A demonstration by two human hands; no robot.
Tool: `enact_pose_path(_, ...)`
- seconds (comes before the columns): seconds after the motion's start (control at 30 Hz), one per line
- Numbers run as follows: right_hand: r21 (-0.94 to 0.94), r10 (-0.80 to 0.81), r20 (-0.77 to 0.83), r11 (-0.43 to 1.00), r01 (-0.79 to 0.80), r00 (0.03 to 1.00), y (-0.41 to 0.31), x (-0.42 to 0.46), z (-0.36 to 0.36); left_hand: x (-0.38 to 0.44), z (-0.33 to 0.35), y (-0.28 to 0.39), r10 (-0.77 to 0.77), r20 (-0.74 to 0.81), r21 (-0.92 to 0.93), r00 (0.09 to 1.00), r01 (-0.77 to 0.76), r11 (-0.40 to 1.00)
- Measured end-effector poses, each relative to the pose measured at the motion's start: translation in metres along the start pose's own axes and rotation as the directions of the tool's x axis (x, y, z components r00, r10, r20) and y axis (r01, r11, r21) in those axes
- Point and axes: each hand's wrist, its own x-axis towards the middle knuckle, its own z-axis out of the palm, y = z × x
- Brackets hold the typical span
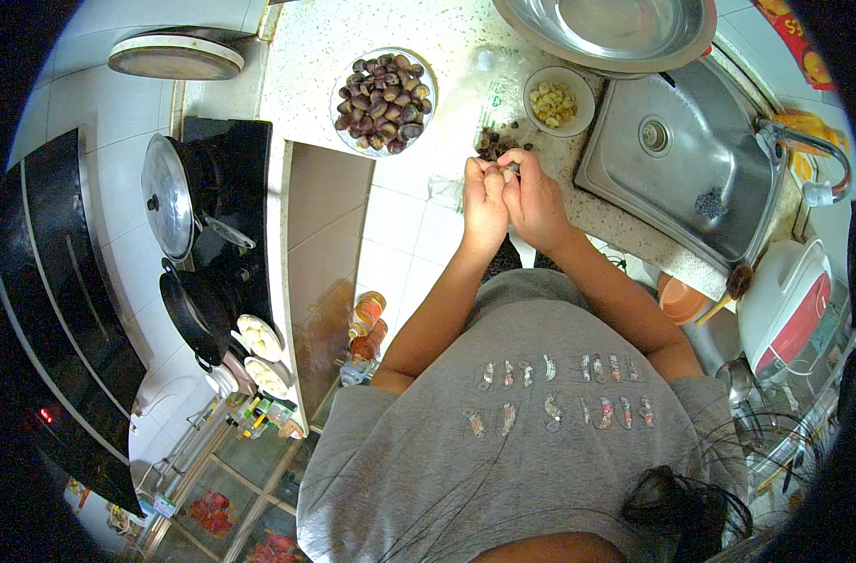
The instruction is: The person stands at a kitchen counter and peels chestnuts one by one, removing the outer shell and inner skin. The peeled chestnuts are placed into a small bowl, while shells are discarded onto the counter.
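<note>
My left hand [485,204] and my right hand [537,204] meet at the counter's front edge, thumbs and fingertips pressed together around a chestnut [514,167]. Only a dark bit of it shows by my right fingers; the rest is hidden. Just beyond my fingertips, a pile of dark shell pieces [497,141] lies on a clear plastic bag [463,116]. To the left stands a plate [336,81] heaped with whole brown chestnuts [382,105]. On the right, a small white bowl [588,105] holds pale yellow peeled chestnut pieces [553,103].
A large steel basin [604,67] sits at the back, beside the steel sink [688,183] with its faucet [832,162]. Leftward is a black stove [224,183] with a lidded pan [171,197] and a wok [192,310]. Bottles [366,317] stand on the floor.
</note>
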Motion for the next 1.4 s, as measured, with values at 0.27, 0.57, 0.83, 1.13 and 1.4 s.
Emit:
enact_pose_path(0.27, 0.102, 0.06, -0.022, 0.993, -0.057, 0.998, -0.004, 0.001, 0.001, -0.001, 0.004, 0.016, 0.114, -0.031, 0.115, 0.993, -0.11, 0.987)
enact_pose_path(0.57, 0.223, 0.049, -0.175, 0.975, -0.009, 0.983, -0.012, 0.007, -0.004, 0.007, 0.013, 0.033, 0.336, 0.02, 0.226, 0.942, -0.331, 0.916)
enact_pose_path(0.83, 0.272, 0.212, -0.37, 0.956, -0.113, 0.904, 0.0, 0.024, -0.014, 0.031, 0.044, 0.037, 0.311, 0.101, 0.317, 0.945, -0.327, 0.89)
enact_pose_path(1.13, 0.342, 0.428, -0.321, 0.884, -0.318, 0.845, 0.039, 0.054, -0.043, 0.073, 0.09, 0.014, 0.209, 0.082, 0.301, 0.975, -0.224, 0.927)
enact_pose_path(1.4, 0.589, 0.371, -0.018, 0.754, -0.29, 0.928, 0.066, 0.057, -0.057, 0.089, 0.078, 0.015, -0.262, 0.297, 0.004, 0.918, 0.273, 0.962)
